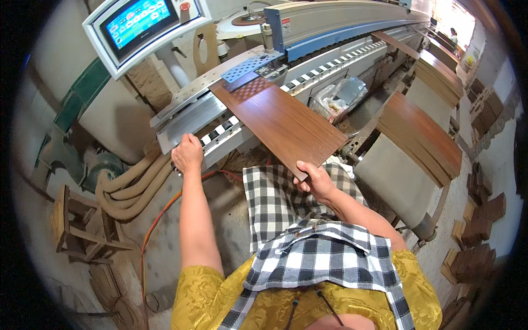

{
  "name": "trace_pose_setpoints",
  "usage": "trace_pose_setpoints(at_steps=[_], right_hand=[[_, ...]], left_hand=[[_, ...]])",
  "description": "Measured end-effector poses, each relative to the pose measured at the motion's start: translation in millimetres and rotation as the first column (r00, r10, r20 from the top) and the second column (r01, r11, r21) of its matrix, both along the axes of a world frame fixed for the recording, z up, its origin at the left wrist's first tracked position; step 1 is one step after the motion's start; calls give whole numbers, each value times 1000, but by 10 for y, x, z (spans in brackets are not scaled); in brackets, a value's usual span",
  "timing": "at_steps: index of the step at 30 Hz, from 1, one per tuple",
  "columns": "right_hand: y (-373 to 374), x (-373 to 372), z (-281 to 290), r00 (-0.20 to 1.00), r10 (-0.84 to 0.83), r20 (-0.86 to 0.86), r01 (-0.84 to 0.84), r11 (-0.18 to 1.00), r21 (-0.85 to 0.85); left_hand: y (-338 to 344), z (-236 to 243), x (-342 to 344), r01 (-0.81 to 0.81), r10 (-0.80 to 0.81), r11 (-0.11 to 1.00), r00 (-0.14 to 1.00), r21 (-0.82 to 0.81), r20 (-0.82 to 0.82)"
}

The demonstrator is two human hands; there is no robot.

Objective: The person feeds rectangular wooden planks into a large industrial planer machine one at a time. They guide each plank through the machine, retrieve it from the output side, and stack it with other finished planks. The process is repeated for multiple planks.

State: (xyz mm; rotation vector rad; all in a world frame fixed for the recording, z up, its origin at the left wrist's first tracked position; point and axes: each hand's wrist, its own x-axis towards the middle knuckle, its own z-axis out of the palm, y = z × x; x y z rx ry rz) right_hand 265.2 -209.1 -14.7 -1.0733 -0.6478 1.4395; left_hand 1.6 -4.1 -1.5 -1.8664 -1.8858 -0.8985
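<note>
My right hand [316, 182] grips the near corner of a brown wood-grain board [283, 121], thumb on top and fingers beneath. The board's far end lies on the machine's bed and reaches to a blue perforated plate [250, 67]. My left hand [188, 154] is closed at the near end of the grey metal infeed rail [190, 122]; what its fingers wrap round is hidden. Beside that hand runs a track of black and white pads [217, 133].
A control screen [140, 25] stands at the upper left. Stacked brown boards [421, 137] rest on a roller stand at right, more stacks [473, 264] along the wall. Ridged hoses [129, 192], a wooden stool [85, 228] and an orange hose [157, 223] are at left.
</note>
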Motion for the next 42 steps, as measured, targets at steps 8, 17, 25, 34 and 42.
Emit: trace_pose_setpoints(at_steps=[8, 17, 25, 34, 42], right_hand=[[70, 306, 47, 994, -106, -5, 105, 994, -13], [210, 928, 62, 979, -203, 15, 203, 979, 7], [329, 1542, 67, 951, -305, -46, 304, 952, -20], [-280, 2622, -358, 898, -438, 45, 424, 888, 179], [-3192, 4201, -1303, -305, -855, 419, 944, -213, 254]], left_hand=[[11, -11, -48, -16, 16, 998, 1000, -55, -16], [-62, 40, 73, 160, -159, 980, 987, 115, -17], [-865, -128, 1827, 926, -926, 377, 377, -9, -14], [-1010, -662, 3686, 820, -744, -18, 371, -572, 555], [-708, -1249, 4996, 874, 73, -227, 456, -431, 887]])
